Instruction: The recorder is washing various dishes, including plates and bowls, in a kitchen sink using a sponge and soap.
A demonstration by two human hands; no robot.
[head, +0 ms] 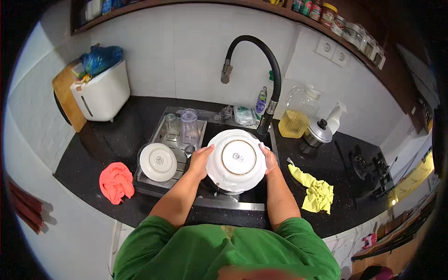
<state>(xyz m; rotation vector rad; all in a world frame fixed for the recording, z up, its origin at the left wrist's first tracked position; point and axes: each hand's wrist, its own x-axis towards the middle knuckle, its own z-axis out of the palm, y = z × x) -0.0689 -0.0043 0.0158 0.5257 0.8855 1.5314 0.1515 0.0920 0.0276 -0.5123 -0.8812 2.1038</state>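
Note:
A white scalloped plate (238,157) is held up over the dark sink (211,131), its underside with a gold ring and a maker's mark facing me. My left hand (200,161) grips its left rim, thumb on the near face. On the opposite rim, my right hand (268,159) holds it the same way. Behind the plate's lower edge, part of a metal item shows in the basin, mostly hidden. Left of the sink, the steel drainboard (180,157) carries an upturned white saucer (158,162), two upturned glasses (189,125) and a spoon (189,150).
A black gooseneck faucet (276,70) arches over the sink. Right of it stand a jug of yellow liquid (293,120) and a lidded pot (317,133). A yellow cloth (317,192) and a coral cloth (116,183) lie on either side. A shelf (329,31) overhangs the wall.

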